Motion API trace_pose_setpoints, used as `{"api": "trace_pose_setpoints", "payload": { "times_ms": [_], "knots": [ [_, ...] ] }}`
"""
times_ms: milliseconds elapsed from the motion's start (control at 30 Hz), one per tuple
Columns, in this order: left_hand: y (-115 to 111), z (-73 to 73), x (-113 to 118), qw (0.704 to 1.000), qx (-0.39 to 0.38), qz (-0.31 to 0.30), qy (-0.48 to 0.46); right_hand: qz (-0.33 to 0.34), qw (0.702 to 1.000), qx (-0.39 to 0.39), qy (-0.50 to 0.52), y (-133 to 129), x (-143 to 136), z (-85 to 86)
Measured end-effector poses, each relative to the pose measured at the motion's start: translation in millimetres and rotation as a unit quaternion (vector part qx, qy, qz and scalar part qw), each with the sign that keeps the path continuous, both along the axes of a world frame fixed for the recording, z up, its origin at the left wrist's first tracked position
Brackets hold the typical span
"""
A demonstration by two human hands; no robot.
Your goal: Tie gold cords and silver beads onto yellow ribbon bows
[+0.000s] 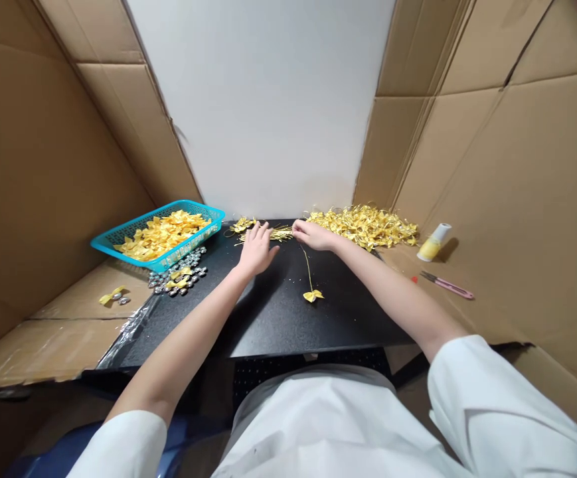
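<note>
My right hand is closed in a pinch on a thin gold cord. The cord runs down toward me to a yellow ribbon bow over the black tabletop; whether the bow touches the surface I cannot tell. My left hand is open, fingers apart, at the near side of a bundle of gold cords. Behind its fingertips sits a small group of yellow bows with cords. Just beyond my right hand spreads a large pile of corded yellow bows.
A turquoise basket of yellow bows stands at the left, with silver beads beside it. On the right are a white and yellow spool and a pink-handled tool. Cardboard walls flank the black table.
</note>
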State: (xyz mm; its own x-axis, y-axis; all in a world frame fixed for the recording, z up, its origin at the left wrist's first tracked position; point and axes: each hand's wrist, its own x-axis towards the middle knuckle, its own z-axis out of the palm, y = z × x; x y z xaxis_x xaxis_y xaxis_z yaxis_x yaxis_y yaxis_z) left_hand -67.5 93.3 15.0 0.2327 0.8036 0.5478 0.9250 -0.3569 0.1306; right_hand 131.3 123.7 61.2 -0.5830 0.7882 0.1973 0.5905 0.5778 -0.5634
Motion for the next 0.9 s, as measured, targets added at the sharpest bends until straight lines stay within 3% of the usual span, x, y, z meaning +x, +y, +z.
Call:
{"api": "trace_pose_setpoints", "payload": {
  "times_ms": [133, 200, 367, 533, 733, 900],
  "knots": [
    [-1, -2.1, 7, 0.992, -0.044, -0.094, 0.066, -0.023, 0.999, -0.017, 0.027, -25, 25, -9.2],
    [-10, 2.8, 16, 0.986, -0.071, -0.111, 0.103, -0.052, 0.998, -0.012, 0.036, -38, 34, -19.0],
    [-32, 11.6, 48, 0.978, -0.098, -0.011, 0.182, -0.107, 0.987, 0.103, -0.065, -59, 38, -38.3],
    [-35, -0.3, 62, 0.983, -0.122, 0.044, 0.131, -0.103, 0.966, 0.168, -0.167, -65, 29, -49.2],
    [-34, -15.7, 61, 0.988, -0.105, 0.056, 0.101, -0.108, 0.978, 0.135, -0.114, -73, 21, -60.5],
    [-39, -17.3, 60, 0.993, -0.017, 0.053, 0.1, -0.176, 0.955, 0.192, -0.14, -74, 20, -65.6]
  ]
}}
